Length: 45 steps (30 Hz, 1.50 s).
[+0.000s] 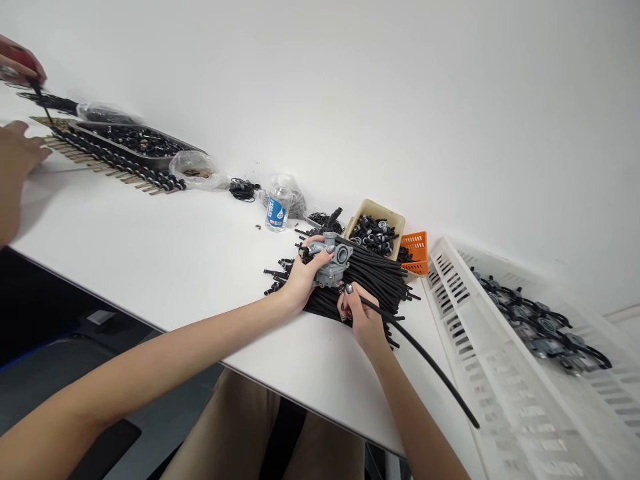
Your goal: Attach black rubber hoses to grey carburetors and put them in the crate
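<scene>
My left hand [301,277] is closed around a grey metal carburetor [331,261], holding it just above a pile of black rubber hoses [380,277] on the white table [175,253]. My right hand [361,319] pinches one long black hose [425,353] near its upper end, right beside the carburetor's lower side. The hose trails down to the right past the table's front edge.
A beige box [395,217] of small black parts and an orange basket [417,250] stand behind the pile. A white crate [465,333] with assembled carburetors sits at the right. A small bottle [277,208], bags and a metal tray [100,133] lie further left, where another person's hands [17,150] work.
</scene>
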Tool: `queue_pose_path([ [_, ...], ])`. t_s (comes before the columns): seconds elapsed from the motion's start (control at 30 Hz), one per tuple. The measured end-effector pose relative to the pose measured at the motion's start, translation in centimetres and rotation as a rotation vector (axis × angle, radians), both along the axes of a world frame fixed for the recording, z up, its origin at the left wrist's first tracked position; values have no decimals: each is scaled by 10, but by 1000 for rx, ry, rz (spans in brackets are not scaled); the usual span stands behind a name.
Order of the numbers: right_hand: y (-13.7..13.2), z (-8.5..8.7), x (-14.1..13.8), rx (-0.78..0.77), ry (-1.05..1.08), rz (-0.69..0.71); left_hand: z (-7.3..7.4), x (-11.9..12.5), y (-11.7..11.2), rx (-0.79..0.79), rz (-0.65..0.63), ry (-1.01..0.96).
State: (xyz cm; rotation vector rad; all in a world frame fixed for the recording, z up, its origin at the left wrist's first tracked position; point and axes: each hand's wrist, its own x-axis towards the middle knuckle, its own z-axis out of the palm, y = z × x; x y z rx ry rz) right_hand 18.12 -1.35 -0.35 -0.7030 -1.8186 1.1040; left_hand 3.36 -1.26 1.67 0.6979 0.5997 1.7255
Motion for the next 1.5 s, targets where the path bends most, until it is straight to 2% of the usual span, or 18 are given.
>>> queue_pose_path([
  [0.1,0,0,-1,46,-94,-56,-4,2,1,5,36,28],
  [0.27,4,-3,-5,70,-113,-90,-7,4,-1,-44,67,6],
  [0.5,2,1,-9,7,-77,-89,-3,-1,0,74,125,146],
  [0.6,5,4,-5,8,-25,-95,0,-4,2,92,72,111],
  [0.7,11,8,-1,28,90,-123,1,-6,3,107,-38,81],
  [0.83,16,13,0,-8,292,-235,0,-8,1,105,-149,80],
  [0.97,19,5,-3,-59,380,-301,-2,-6,-1,104,-214,123],
  [1.1,20,-4,-5,-13,438,-301,-4,-6,-1,147,-254,161],
  [1.2,20,-6,-3,40,394,-326,-5,-7,0,189,-258,188],
  [1.33,18,-7,2,171,235,-363,-5,-8,0,187,-278,237],
  [1.5,20,-9,6,292,139,-216,-2,-8,1,96,-368,186],
])
